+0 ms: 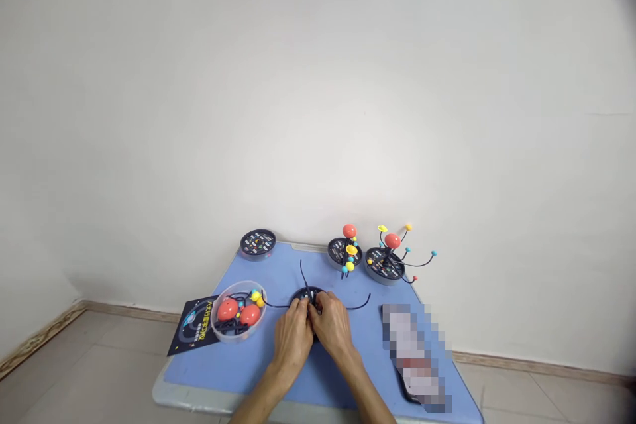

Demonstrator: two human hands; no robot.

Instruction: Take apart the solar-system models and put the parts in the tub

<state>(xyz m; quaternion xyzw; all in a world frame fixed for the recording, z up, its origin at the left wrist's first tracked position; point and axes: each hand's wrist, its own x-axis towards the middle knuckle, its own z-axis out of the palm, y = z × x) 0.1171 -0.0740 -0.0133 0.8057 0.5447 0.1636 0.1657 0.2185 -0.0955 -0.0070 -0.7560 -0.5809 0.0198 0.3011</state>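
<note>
Both my hands meet over a black round base [309,296] in the middle of a blue table [278,364]. My left hand [293,334] and my right hand [332,324] have their fingers curled and pinched on the base's centre. Thin black wire arms [304,275] stick out from the base to the left, right and back. What the fingertips pinch is too small to name.
A clear round dish [238,312] with two orange half balls and small yellow and blue balls lies left, beside a dark leaflet [191,324]. A black disc [258,242] sits at the back left. Two built planet models [345,250] [390,258] stand at the back right. A blurred flat object [415,358] lies right.
</note>
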